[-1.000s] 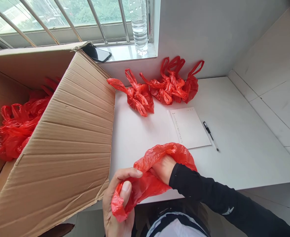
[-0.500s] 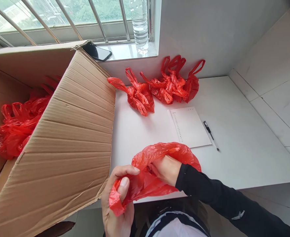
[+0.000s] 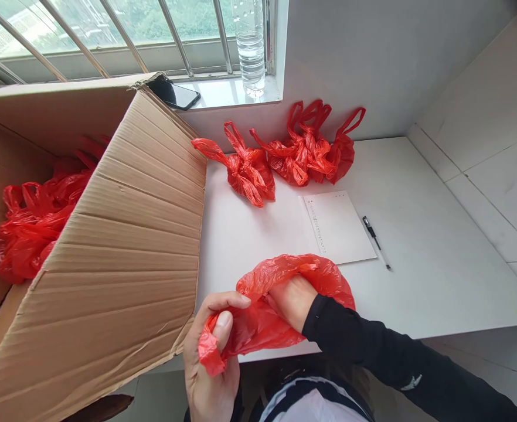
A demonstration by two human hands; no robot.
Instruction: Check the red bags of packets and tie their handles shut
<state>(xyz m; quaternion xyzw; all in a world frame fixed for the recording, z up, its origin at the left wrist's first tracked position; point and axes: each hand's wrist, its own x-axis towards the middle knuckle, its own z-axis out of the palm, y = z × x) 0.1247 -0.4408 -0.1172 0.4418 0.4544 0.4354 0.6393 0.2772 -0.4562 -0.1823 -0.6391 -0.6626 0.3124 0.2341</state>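
Over the front edge of the white table [image 3: 258, 234] lies a red plastic bag [image 3: 302, 266], its mouth spread toward me. My left hand [image 3: 217, 346] is closed on the bag's handle end, thumb pressing the plastic. Inside the bag is my right hand [image 3: 293, 299], up to the wrist; the bag hides its fingers, so what they hold is not visible. A black sleeve covers that forearm.
Several knotted red bags [image 3: 300, 155] stand along the wall. A notepad [image 3: 340, 228] and a pen [image 3: 376, 242] lie on the table. At left is a large cardboard box [image 3: 131, 234] with red bags inside. A phone [image 3: 183, 97] and water bottle [image 3: 252, 53] rest on the sill.
My right hand and sleeve have shifted slightly left, with the hand still in the bag. The bag's right side has drawn in a little. My left hand keeps its grip.
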